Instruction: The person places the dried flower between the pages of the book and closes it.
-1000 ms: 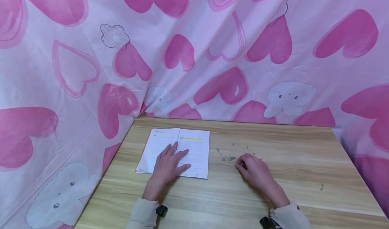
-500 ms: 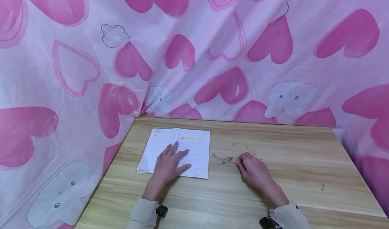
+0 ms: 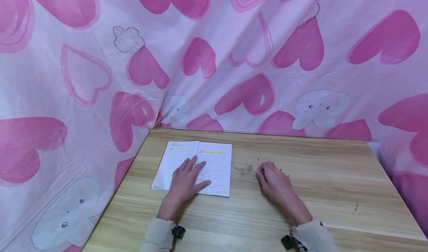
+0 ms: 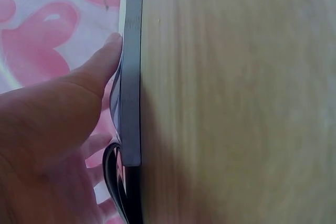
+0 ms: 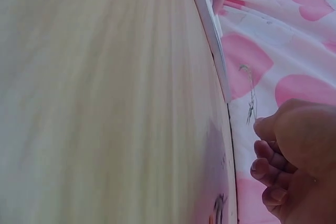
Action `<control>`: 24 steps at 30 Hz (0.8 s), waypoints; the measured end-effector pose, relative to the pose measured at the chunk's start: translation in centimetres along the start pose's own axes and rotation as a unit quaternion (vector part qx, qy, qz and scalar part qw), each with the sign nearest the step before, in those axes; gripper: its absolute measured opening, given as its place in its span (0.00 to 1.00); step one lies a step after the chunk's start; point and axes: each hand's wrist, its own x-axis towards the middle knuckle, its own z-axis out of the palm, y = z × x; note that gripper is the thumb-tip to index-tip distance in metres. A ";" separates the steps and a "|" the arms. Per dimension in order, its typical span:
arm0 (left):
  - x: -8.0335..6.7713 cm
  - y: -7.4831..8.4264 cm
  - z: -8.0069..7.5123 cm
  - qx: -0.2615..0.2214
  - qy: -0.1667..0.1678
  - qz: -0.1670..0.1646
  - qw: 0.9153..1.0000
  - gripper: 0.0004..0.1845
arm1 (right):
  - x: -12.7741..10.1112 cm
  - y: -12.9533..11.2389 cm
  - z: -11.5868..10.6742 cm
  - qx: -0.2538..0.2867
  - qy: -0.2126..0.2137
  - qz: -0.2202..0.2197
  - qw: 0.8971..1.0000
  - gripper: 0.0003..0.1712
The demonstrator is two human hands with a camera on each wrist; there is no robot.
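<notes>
My left hand (image 3: pixel 183 181) rests with spread fingers on an open book (image 3: pixel 215 170) with printed pages, lying left of the table's middle. In the left wrist view the book's page edges (image 4: pixel 132 66) run beside the thumb. To the right of the book, my right hand (image 3: pixel 275 181) pinches the stem end of a thin dried plant sprig (image 3: pixel 249 167), its other fingers curled. The right wrist view shows the sprig (image 5: pixel 252 98) sticking out from the fingertips, raised off the tabletop. In the head view it looks blurred, pointing left toward the book.
Small dark plant crumbs (image 3: pixel 258 158) lie behind the right hand, and another bit (image 3: pixel 356 206) lies far right on the wooden table (image 3: pixel 334 170). A pink heart-patterned cloth (image 3: pixel 200 29) hangs behind and along the sides. Both wrists wear black straps (image 3: pixel 178 232).
The right hand has shifted slightly away and to the left, lifting the sprig, which now looks blurred. The left hand stays on the book.
</notes>
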 end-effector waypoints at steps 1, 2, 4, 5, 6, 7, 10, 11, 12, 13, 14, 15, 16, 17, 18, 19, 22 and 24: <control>0.1 0.0 0.1 0.004 -0.002 -0.003 1.000 0.47 | 0.2 -0.2 0.1 0.000 0.003 -0.001 1.000 0.04; 0.1 -0.1 0.1 0.008 -0.002 -0.005 1.000 0.49 | 0.4 -0.5 0.2 0.001 0.005 -0.003 1.000 0.04; 0.2 -0.1 0.3 0.016 -0.002 -0.014 1.000 0.54 | 0.8 -1.1 0.6 0.002 0.006 -0.006 1.000 0.04; 0.3 -0.1 0.4 0.018 0.000 -0.017 1.000 0.56 | 1.0 -1.4 0.7 0.002 0.005 -0.006 1.000 0.03; 0.3 -0.1 0.5 0.018 0.003 -0.020 1.000 0.58 | 1.2 -1.7 0.9 0.004 0.004 -0.005 1.000 0.03; 0.4 -0.1 0.5 0.018 0.002 -0.026 1.000 0.60 | 1.4 -2.0 1.1 0.005 0.002 -0.006 1.000 0.03; 0.4 -0.1 0.6 0.010 0.007 -0.033 0.999 0.63 | 2.1 -2.8 1.6 0.012 -0.004 -0.008 1.000 0.03; 0.4 -0.1 0.6 0.008 0.007 -0.034 0.999 0.64 | 2.4 -3.1 1.7 0.013 -0.006 -0.009 1.000 0.03; 0.4 -0.1 0.6 0.007 0.005 -0.036 0.999 0.64 | 2.6 -3.4 1.9 0.014 -0.007 -0.009 1.000 0.03; 0.4 0.0 0.6 0.005 0.006 -0.035 0.999 0.64 | 2.9 -3.7 2.2 0.016 -0.007 -0.012 1.000 0.03; 0.4 0.0 0.5 0.004 0.008 -0.033 0.999 0.64 | 3.1 -4.1 2.4 0.017 -0.007 -0.013 1.000 0.03; 0.4 0.0 0.5 0.005 0.007 -0.034 0.999 0.64 | 3.4 -4.4 2.6 0.018 -0.007 -0.015 1.000 0.03; 0.3 0.0 0.5 0.005 0.007 -0.034 0.999 0.64 | 3.7 -4.7 2.9 0.018 -0.008 -0.016 1.000 0.03; 0.3 0.0 0.5 0.006 0.007 -0.034 0.999 0.64 | 3.9 -5.1 3.1 0.019 -0.007 -0.017 1.000 0.03; 0.3 0.0 0.5 0.006 0.008 -0.035 0.999 0.64 | 4.2 -5.4 3.4 0.019 -0.008 -0.017 1.000 0.03; 0.3 -0.1 0.5 0.006 0.009 -0.035 0.999 0.64 | 4.5 -5.7 3.7 0.019 -0.007 -0.018 1.000 0.03; 0.3 -0.1 0.5 0.007 0.011 -0.036 0.999 0.64 | 5.2 -6.7 4.7 0.017 -0.013 -0.015 1.000 0.04; 0.2 -0.2 0.5 0.006 0.018 -0.032 0.999 0.64 | 5.7 -7.3 5.2 0.018 -0.021 -0.011 1.000 0.04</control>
